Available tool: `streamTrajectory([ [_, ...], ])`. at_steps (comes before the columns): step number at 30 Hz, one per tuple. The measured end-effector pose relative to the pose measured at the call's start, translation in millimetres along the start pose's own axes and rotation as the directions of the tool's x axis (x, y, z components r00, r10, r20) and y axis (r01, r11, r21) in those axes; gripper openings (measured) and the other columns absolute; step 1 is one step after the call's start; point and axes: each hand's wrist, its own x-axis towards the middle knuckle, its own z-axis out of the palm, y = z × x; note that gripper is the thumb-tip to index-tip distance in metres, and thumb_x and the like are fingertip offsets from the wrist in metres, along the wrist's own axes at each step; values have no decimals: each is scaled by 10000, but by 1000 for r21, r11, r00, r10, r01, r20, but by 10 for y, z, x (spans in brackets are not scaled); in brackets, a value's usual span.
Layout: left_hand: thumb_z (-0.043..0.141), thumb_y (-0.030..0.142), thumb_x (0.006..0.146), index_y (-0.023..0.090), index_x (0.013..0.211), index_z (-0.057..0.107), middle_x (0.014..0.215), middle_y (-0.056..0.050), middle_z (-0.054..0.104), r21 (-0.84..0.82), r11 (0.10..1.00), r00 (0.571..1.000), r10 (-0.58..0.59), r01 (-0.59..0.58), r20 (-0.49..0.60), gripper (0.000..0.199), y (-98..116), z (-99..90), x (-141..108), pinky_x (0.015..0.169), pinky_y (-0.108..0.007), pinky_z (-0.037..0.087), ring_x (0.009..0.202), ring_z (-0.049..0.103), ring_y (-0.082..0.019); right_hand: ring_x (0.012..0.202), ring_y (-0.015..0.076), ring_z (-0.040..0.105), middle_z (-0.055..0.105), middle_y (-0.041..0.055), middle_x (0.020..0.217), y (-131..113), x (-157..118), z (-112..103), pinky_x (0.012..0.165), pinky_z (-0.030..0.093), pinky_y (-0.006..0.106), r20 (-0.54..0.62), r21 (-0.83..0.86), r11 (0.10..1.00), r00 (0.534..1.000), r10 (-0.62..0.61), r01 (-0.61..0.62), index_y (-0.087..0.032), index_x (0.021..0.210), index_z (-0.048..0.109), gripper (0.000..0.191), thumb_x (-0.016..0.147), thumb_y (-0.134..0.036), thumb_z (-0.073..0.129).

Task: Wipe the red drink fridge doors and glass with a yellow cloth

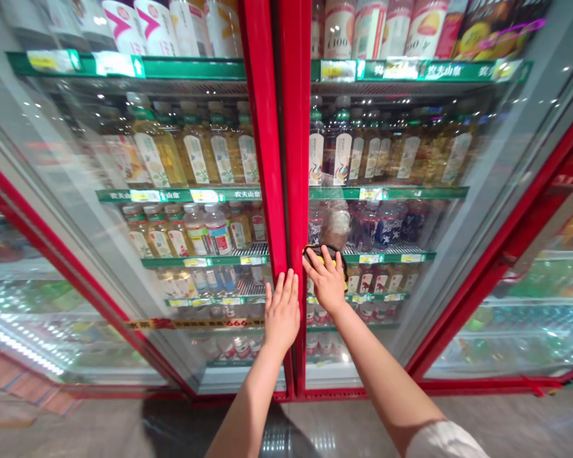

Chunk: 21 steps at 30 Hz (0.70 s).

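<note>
My left hand (282, 312) lies flat on the red door frame (271, 191) of a glass-fronted drinks fridge. Its fingers are stretched upward and lie close together, with nothing in them. Just to the right, my right hand (326, 280) presses a black-and-yellow pad (344, 262) against the right door's glass. The fingers spread across the pad's top and cover most of it, so its exact kind cannot be made out. A pale reflection shows in the glass above the pad.
Bottles with yellowish drink (155, 149) fill shelves behind the left door. More bottles (391, 222) stand behind the right door (410, 165). Green price rails (181, 196) front the shelves. Further fridges flank both sides, and grey floor (181, 426) lies below.
</note>
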Motion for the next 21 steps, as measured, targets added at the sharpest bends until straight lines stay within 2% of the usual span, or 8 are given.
streamTrajectory([
  [3,451,121,928,129,1603,228,1661,-85,278,3,1000,1000,2,-2,-3,711,30,-29,3,1273,-542,203,1570,161,-251,1492,245,350,543,-22,1521,17,-151,39,1215,207,501,-25,0,999,998,-51,51,-365,1476,499,595,953,-82,505],
  [6,450,116,929,130,1600,243,1663,-80,271,11,1000,1000,-4,4,-5,702,35,-77,0,1278,-522,202,1571,152,-247,1414,211,447,610,-34,1455,102,-392,56,1145,310,418,9,39,993,994,-111,111,-361,1432,549,568,949,-64,514],
  [9,446,104,928,133,1602,233,1659,-84,287,16,1000,1000,-17,17,-19,708,25,-129,7,1278,-514,207,1571,146,-243,1397,216,455,619,-4,1447,165,-484,-7,1096,358,416,-28,71,996,998,-50,52,-345,1451,529,551,971,-77,489],
  [12,438,99,932,129,1608,204,1656,-98,294,16,1000,998,-25,26,-53,716,27,-160,24,1276,-515,212,1572,141,-239,1447,237,396,603,40,1463,148,-392,-109,1095,369,441,-186,106,994,983,5,15,-314,1484,493,533,996,-102,461],
  [14,428,98,935,120,1612,178,1658,-108,287,12,1000,997,-23,24,-77,722,36,-165,36,1275,-517,216,1572,132,-239,1474,232,364,603,38,1463,109,-277,-163,1119,361,445,-238,126,988,969,-57,89,-314,1477,501,516,1003,-113,463],
  [18,410,83,930,123,1617,146,1663,-113,272,2,1000,995,-26,26,-97,737,35,-167,103,1274,-533,212,1571,129,-246,1486,210,351,582,-8,1485,51,-15,-197,1157,332,438,-112,108,959,962,-250,262,-328,1447,534,477,1016,-135,469],
  [21,399,73,923,135,1616,166,1657,-104,290,-9,1000,995,-31,30,-94,734,7,-185,232,1277,-548,194,1571,135,-248,1489,200,349,571,-30,1494,50,167,-186,1178,303,443,-35,79,960,963,-267,269,-355,1439,541,470,1018,-154,488],
])
